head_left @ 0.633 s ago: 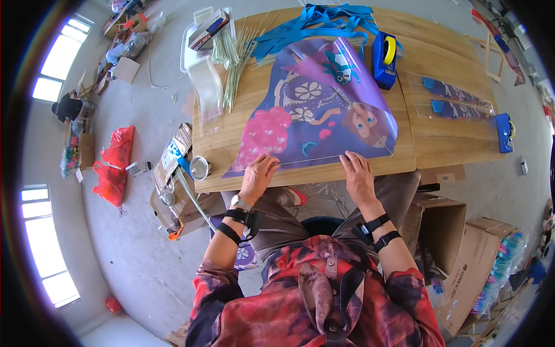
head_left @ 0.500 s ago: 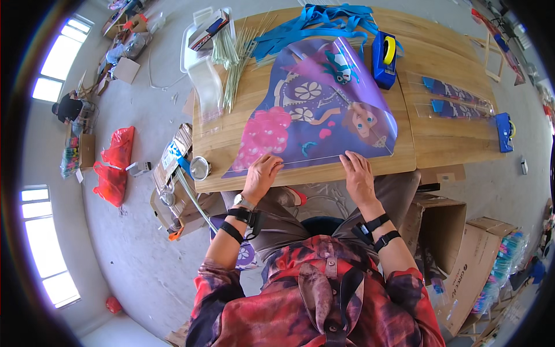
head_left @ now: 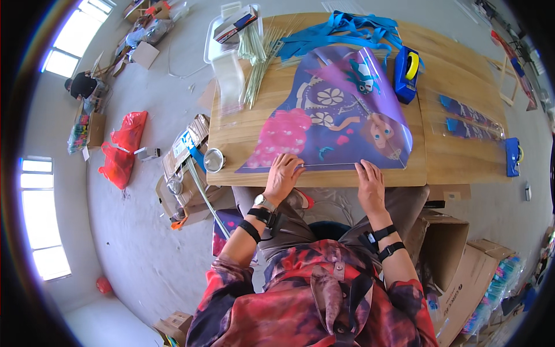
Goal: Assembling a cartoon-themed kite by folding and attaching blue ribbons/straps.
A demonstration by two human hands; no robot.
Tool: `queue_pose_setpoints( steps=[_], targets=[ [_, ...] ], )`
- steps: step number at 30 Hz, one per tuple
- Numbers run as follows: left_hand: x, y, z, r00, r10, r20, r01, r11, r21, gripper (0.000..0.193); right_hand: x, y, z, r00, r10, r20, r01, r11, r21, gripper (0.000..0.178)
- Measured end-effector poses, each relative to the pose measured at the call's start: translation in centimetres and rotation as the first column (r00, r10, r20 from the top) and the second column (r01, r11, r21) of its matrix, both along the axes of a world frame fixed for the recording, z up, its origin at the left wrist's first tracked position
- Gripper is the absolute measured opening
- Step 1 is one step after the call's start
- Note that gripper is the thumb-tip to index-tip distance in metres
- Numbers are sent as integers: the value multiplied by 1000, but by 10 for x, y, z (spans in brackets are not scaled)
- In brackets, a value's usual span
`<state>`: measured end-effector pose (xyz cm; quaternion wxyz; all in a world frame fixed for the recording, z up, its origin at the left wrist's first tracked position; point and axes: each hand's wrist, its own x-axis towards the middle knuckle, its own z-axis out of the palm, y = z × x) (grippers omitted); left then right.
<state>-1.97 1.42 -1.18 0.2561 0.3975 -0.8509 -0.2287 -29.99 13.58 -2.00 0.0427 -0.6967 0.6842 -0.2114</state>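
A purple plastic kite sheet (head_left: 338, 139) with a printed cartoon figure lies on the wooden table in front of me, its far right side curling over. A thin white rod (head_left: 329, 167) runs along its near edge. My left hand (head_left: 282, 178) is bent at that edge, thumb and fingers pinched together on the rod. Further right, my right hand (head_left: 371, 184) rests its fingertips at the same edge, fingers mostly stretched and slightly apart. Its thumb is partly hidden. Black straps circle both forearms, and a watch sits on the left wrist.
On the table (head_left: 451, 156) are blue ribbons (head_left: 341, 32), thin pale sticks (head_left: 251, 46), a blue tape dispenser (head_left: 406, 78), another dispenser (head_left: 512, 156) and wrapped printed pieces (head_left: 471, 118). A round metal tin (head_left: 214, 161) stands near the left corner. Cardboard boxes (head_left: 433, 243) flank my right leg.
The whole view has shifted, so the table appears further right and slightly lower. My left hand has slid a little to the right along the sheet's near edge; my right hand is nearly unchanged.
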Motion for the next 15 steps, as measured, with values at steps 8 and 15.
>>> queue_pose_setpoints(
  steps=[8, 15],
  targets=[
    [62, 29, -4, 844, 534, 35, -521, 835, -174, 32, 1, -2, 2, 1000, -4, 8, 4, 1000, 13, 49],
    [97, 42, -12, 802, 577, 155, -558, 816, -154, 42, 4, -2, 5, 1000, -1, -30, 1, 1000, 13, 38]
  ],
)
